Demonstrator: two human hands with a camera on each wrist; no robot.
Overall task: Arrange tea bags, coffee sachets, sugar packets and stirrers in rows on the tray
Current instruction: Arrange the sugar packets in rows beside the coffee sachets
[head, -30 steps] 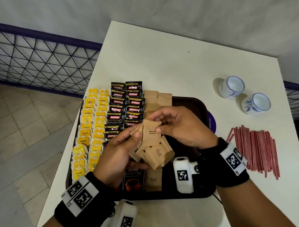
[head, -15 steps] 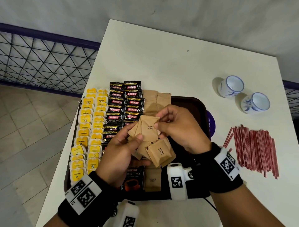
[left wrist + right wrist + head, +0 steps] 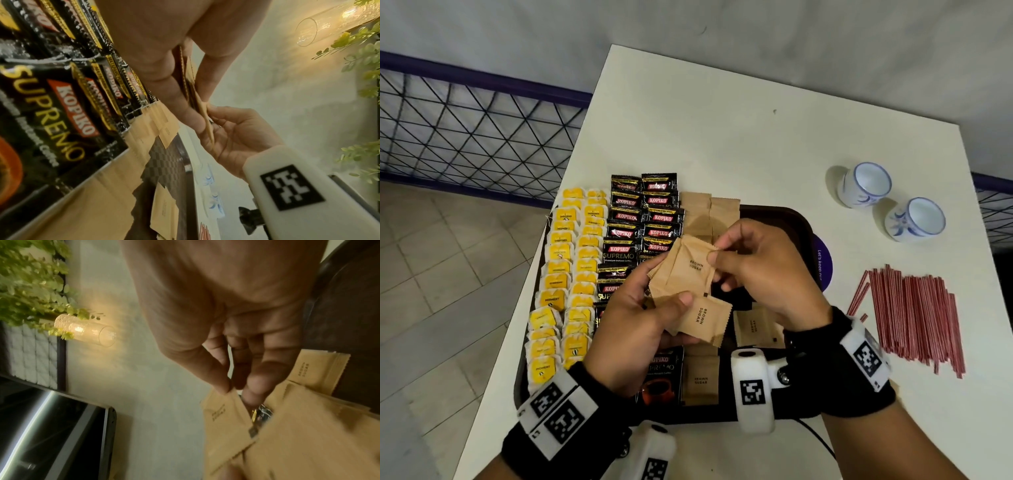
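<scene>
Brown paper sugar packets [image 3: 690, 274] fanned in left hand [image 3: 640, 329]; right hand [image 3: 760, 270] pinches the top one. On the dark tray [image 3: 787, 219], yellow tea bags [image 3: 565, 274] and black coffee sachets [image 3: 643, 219] rowed; sugar partly. Red stirrers [image 3: 914, 315] remain on table.

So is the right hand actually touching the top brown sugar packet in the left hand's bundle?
Touching. In the head view the right hand pinches the upper edge of the top brown sugar packet while the left hand holds the bundle.
</scene>
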